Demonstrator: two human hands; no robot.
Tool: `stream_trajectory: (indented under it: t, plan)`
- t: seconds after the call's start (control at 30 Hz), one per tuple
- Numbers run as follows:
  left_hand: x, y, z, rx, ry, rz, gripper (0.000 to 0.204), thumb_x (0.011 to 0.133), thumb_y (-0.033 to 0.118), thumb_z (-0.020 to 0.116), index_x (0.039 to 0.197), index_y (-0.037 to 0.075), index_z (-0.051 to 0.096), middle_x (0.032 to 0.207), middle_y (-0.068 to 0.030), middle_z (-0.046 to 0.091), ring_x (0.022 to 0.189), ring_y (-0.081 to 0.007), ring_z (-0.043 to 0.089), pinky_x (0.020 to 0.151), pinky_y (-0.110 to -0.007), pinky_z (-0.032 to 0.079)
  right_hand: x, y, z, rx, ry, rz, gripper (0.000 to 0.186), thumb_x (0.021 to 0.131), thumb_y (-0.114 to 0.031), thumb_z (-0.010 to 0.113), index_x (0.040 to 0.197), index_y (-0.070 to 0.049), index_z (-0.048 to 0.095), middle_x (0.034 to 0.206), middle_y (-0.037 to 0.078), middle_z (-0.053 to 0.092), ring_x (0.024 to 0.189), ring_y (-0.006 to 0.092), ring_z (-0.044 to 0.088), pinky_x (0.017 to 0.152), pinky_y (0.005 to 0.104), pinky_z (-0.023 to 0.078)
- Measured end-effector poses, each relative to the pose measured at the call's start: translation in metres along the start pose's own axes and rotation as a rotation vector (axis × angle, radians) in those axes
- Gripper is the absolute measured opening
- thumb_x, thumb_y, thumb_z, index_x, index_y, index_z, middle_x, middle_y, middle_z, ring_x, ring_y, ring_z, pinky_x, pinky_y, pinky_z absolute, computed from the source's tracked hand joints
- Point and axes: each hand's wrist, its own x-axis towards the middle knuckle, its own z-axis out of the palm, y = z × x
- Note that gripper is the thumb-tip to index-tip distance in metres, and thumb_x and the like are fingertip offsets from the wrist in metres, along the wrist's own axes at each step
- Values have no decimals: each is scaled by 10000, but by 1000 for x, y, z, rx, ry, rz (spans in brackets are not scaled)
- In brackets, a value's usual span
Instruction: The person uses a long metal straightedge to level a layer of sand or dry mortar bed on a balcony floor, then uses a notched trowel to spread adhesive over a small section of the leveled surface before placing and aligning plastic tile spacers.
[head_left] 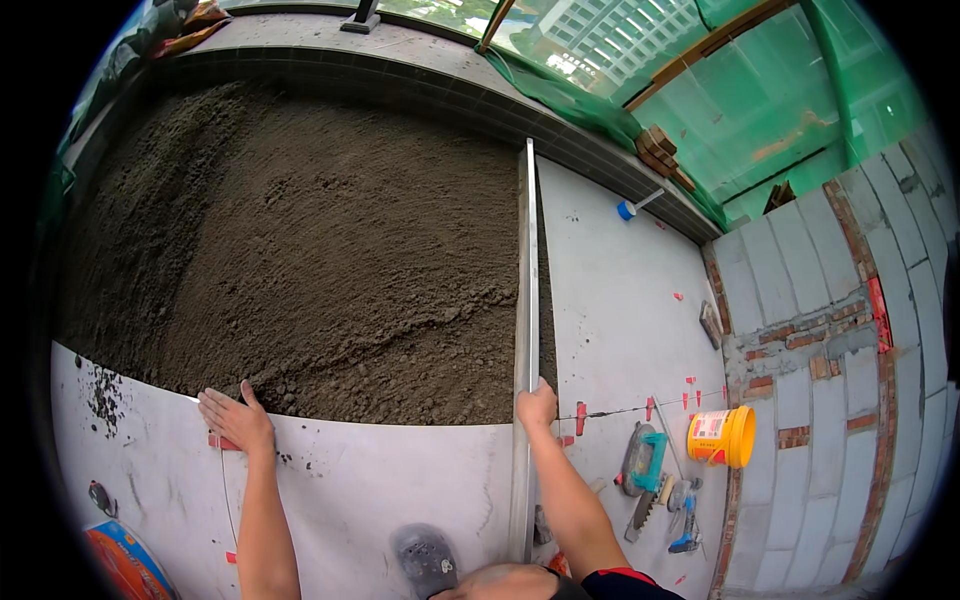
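My right hand is closed round the edge of a long silver straightedge, which lies lengthwise from near my feet to the far wall. The bar runs along the seam between a damp bed of dark sand mortar and the large light grey tile on the right. My left hand lies flat with its fingers spread at the border of the mortar, on the near tile. A red tile-levelling wedge shows just under that hand. Mortar crumbs are scattered near its fingers.
At right stand a yellow bucket, a teal tile tool, a notched trowel and a blue-handled tool. Red wedges line the tile joint. A block wall bounds the right; a blue-capped item lies farther off.
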Motion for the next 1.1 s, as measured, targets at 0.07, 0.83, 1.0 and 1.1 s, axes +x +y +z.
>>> stream_trajectory:
  t: [0.07,0.83,1.0,1.1]
  plan:
    - [-3,9,9,-5,-14,3,837,967,593,288,1462,-75,190,1537,-249,181,1438,-360,140,1175,-453,92,-22,-8,5,-4,16,-39,374,733,-137,552,1089,-84,650,959,218,681,965,418,624,859,479,484]
    - [-28,-4,-3,-934,137,269,584,925,80,444,1447,-70,231,1530,-231,196,1433,-391,144,1173,-452,140,-190,-66,33,-58,-439,-542,375,798,-124,616,1167,-68,582,833,206,673,790,411,649,721,492,506]
    - [-31,-17,-4,-909,104,288,613,870,10,425,1448,-66,233,1526,-230,204,1430,-391,152,1176,-455,147,-215,-52,26,-93,-497,-648,449,792,-118,610,1233,-55,550,897,225,667,822,417,645,743,489,503]
    - [-31,-21,-5,-895,87,312,627,845,-2,430,1441,-70,248,1516,-236,224,1424,-397,167,1172,-455,156,-227,-31,19,-76,-507,-721,471,788,-117,609,1248,-47,539,951,239,659,845,420,642,758,493,499]
